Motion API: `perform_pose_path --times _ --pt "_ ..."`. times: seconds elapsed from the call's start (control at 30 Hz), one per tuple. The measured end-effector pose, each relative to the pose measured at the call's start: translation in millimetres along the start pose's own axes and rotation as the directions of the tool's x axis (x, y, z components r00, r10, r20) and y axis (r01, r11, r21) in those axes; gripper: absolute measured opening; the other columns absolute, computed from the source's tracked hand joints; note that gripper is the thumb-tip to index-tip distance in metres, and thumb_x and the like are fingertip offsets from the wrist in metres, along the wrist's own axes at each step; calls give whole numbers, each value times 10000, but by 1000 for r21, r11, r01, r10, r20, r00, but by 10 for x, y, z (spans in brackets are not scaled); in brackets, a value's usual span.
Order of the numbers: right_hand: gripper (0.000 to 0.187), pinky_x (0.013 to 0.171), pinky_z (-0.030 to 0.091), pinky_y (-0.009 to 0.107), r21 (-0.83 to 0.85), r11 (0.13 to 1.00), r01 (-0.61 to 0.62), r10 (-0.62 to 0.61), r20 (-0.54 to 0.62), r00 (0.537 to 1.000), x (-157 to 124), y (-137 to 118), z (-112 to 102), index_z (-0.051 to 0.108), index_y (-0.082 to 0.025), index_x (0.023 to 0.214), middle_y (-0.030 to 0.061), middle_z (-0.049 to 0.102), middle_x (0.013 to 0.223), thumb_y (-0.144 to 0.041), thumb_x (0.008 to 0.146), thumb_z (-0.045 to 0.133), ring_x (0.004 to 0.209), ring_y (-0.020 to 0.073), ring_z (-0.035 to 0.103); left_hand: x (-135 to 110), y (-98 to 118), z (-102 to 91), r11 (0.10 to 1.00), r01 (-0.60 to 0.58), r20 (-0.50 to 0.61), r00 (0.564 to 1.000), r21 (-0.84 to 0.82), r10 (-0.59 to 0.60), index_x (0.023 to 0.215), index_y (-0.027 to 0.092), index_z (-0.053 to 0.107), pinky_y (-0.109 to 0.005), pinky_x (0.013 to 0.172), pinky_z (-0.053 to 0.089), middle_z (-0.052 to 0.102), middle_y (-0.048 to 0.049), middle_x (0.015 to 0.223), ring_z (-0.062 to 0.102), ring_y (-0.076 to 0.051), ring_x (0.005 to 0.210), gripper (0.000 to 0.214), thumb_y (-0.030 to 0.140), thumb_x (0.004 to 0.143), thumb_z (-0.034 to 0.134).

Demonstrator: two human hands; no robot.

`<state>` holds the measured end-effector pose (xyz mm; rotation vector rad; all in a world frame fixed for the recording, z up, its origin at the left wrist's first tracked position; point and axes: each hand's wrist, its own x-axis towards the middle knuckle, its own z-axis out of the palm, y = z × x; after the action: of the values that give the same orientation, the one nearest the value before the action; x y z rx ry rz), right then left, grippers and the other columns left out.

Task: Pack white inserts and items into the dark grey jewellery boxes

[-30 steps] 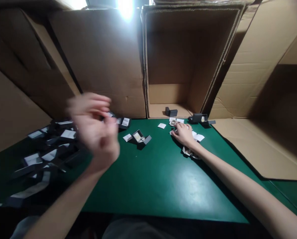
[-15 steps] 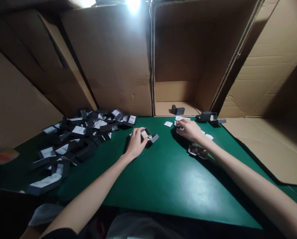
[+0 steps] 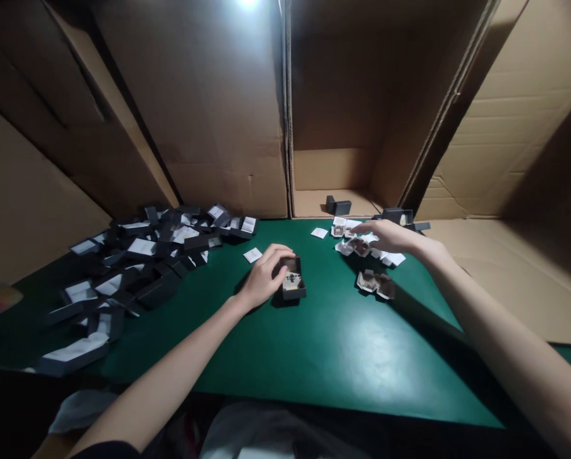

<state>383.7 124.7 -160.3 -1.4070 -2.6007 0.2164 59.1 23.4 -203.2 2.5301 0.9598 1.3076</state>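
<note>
My left hand (image 3: pixel 265 276) curls round the left side of a small open black box (image 3: pixel 293 282) on the green table (image 3: pixel 314 344); something small and pale lies inside the box. My right hand (image 3: pixel 391 236) hovers, fingers spread, over a scatter of small white cards (image 3: pixel 356 245) at the far side of the table. A crumpled white piece (image 3: pixel 375 284) lies just below that hand. One white card (image 3: pixel 252 255) sits alone left of the box.
A heap of several open black boxes with white linings (image 3: pixel 136 268) fills the table's left side. Big cardboard cartons (image 3: pixel 362 127) wall in the back and sides; one open carton holds a small dark box (image 3: pixel 337 205). Another open black box (image 3: pixel 402 217) stands behind my right hand.
My left hand came down from mid-air, took hold of the small open box and drew it nearer to me. My right hand lifted off the cards and opened.
</note>
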Motion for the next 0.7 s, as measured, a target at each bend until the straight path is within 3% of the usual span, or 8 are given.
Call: perform_pose_path --times 0.1,0.27,0.43,0.57,0.7 --pt "725 916 408 257 -11 997 77 -76 82 994 39 -47 104 543 -249 1263 7 481 1312 59 611 466 1165 198 482 6 42 1 999 -38 -32 999 8 39 1091 165 525 -350 937 404 487 -82 1098 471 -203 1071 233 107 888 425" --pt "684 754 437 246 -55 997 56 -48 135 990 68 -42 198 541 -268 1270 48 543 1165 -45 628 624 970 198 545 9 51 -9 998 -55 -81 995 20 56 1091 170 524 -339 897 421 484 -80 1114 471 -206 1069 260 89 861 431" --pt "484 750 428 270 -106 994 11 -4 62 998 33 -81 124 599 -224 1188 68 563 1121 -213 712 683 940 206 547 -10 -3 -15 996 69 -83 994 -59 -74 1130 180 510 -280 732 443 467 -79 1139 510 -187 934 296 181 835 527" --pt "480 763 432 291 -199 979 -52 60 35 998 6 -140 79 591 -217 1203 73 558 1138 -130 731 609 970 230 546 -28 -66 -25 970 159 -56 984 -187 -172 1151 176 504 -291 754 428 468 -87 1151 502 -201 957 303 278 868 536" --pt "499 831 438 291 -97 994 49 -48 6 999 4 -220 76 546 -205 1253 66 493 1276 -91 770 499 1050 233 532 -26 -118 -37 913 239 -24 965 -331 -262 1159 155 497 -294 811 411 502 -90 1129 495 -206 977 326 306 876 556"
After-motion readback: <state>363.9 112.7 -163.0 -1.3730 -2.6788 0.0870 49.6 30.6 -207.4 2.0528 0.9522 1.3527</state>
